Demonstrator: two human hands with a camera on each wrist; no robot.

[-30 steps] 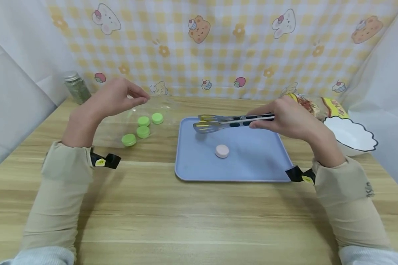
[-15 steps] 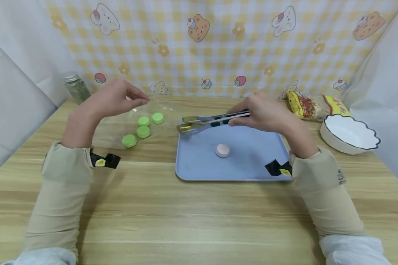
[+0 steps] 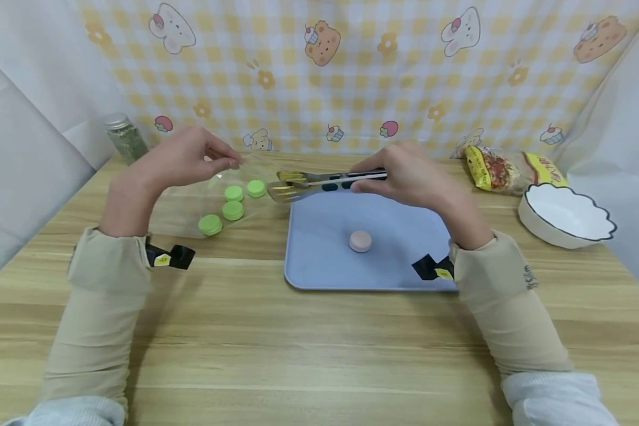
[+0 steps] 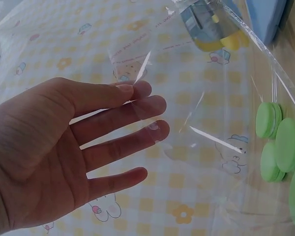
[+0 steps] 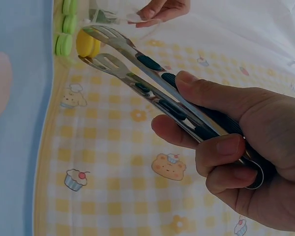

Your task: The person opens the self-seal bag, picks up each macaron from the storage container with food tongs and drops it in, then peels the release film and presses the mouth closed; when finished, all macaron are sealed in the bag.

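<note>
The right hand [image 3: 412, 176] curls its fingers and thumb round a pair of metal tongs [image 5: 149, 62], squeezed nearly together, with a yellow macaron [image 5: 87, 45] nipped between the tips. In the head view those tips point to nine o'clock from the hand, raised near the tray's ten o'clock corner, just beside a clear bag [image 3: 191, 204]. The left hand [image 3: 181, 157] pinches the bag's film between thumb and forefinger, the other fingers spread nearly straight. Through the film show four green macarons [image 3: 233, 210], toward four to five o'clock from that hand. A pink macaron [image 3: 360, 241] rests flat near the middle of the blue tray [image 3: 319, 266]. Taking the tray as the clock, a white scalloped bowl [image 3: 564, 216] stands at three, a yellow-labelled packet [image 3: 511, 171] lies at two, and a lidded glass jar [image 3: 126, 140] leans at ten. All this is on a wooden table [image 3: 319, 355], with a yellow checked cloth [image 3: 298, 89] hanging at twelve.
</note>
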